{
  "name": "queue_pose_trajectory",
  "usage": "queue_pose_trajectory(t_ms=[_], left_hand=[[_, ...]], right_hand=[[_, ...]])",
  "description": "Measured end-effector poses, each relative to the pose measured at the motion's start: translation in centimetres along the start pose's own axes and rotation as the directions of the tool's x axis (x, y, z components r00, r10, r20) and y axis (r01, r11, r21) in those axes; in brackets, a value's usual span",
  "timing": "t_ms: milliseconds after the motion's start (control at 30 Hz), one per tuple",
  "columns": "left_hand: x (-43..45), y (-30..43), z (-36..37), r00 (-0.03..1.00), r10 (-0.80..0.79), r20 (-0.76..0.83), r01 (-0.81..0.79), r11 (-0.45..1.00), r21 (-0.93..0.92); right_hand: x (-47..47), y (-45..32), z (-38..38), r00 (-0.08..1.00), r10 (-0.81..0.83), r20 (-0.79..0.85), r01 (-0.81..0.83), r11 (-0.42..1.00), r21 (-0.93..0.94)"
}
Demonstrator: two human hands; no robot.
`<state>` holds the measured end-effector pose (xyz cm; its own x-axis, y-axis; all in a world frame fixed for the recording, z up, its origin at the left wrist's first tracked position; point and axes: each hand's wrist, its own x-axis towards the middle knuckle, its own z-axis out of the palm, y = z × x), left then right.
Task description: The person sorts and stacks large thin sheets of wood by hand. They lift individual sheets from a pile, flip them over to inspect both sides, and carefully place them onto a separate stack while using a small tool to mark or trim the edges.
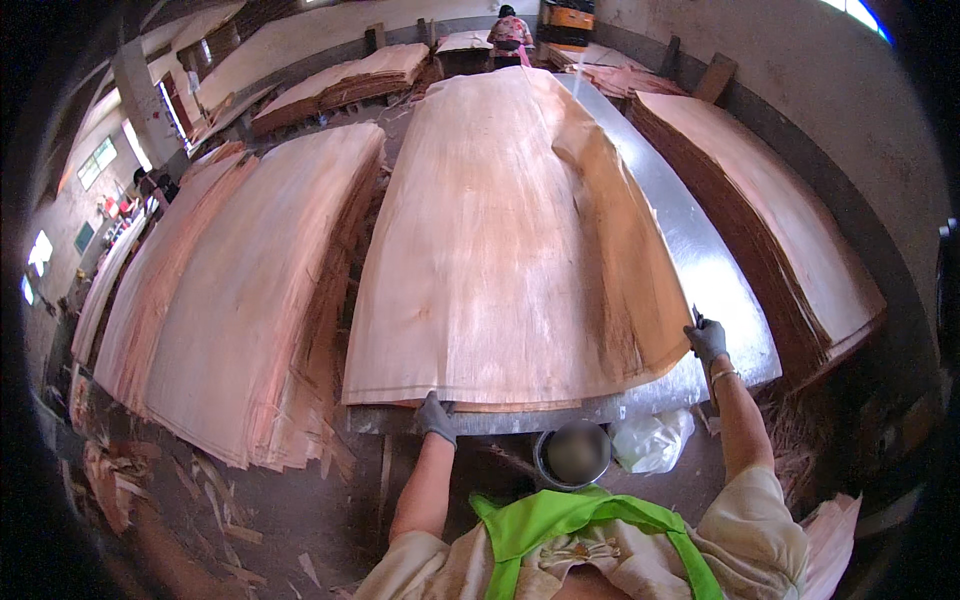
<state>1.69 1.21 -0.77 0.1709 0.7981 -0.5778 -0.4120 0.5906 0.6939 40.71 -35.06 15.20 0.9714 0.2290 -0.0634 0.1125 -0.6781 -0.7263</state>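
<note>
A large sheet of wood veneer [480, 247] lies before me over a shiny metal-topped table [720, 300], its right side lifted and curled. My left hand [436, 417], in a dark glove, grips the sheet's near edge, the thumb on top and the fingers hidden beneath. At the sheet's near right corner is my right hand [706, 339], also gloved, closed around a small dark tool [698, 316] whose kind I cannot tell. Its fingers touch or nearly touch the veneer's edge. More veneer shows under the sheet along the near edge.
Veneer stacks stand at the left [247, 285] and right [780, 202]. Below the table's near edge are a round metal container [541, 457] and a white plastic bag [654, 442]. Veneer scraps [217, 495] litter the floor. Another person [510, 34] stands beyond the far end.
</note>
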Motion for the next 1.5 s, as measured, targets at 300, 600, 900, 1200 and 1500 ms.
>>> queue_pose_trajectory(t_ms=[300,600,900,1200,1500], left_hand=[[4.3,-1.9,2.7,0.99,0.109,0.09,-0.106,0.994,-0.036],[-5.7,-3.2,6.7,0.97,0.22,0.103,-0.227,0.971,0.068],[0.7,-7.0,4.1,0.965,-0.075,0.252,0.002,0.961,0.275],[-5.8,-8.4,8.2,0.995,-0.003,0.097,-0.032,0.933,0.358],[-6.7,-8.2,8.3,0.99,0.009,0.139,-0.073,0.882,0.465]], right_hand=[[5.7,-0.7,-3.3,0.989,0.035,0.145,-0.047,0.996,0.08],[-8.9,18.8,-2.9,0.98,-0.177,-0.089,0.141,0.937,-0.319],[-21.7,24.8,-5.3,0.999,-0.022,-0.046,0.006,0.948,-0.32],[-9.5,22.3,0.1,0.998,0.01,-0.057,-0.001,0.989,0.148],[-8.6,24.8,-4.7,0.996,0.084,-0.043,-0.085,0.996,-0.012]])
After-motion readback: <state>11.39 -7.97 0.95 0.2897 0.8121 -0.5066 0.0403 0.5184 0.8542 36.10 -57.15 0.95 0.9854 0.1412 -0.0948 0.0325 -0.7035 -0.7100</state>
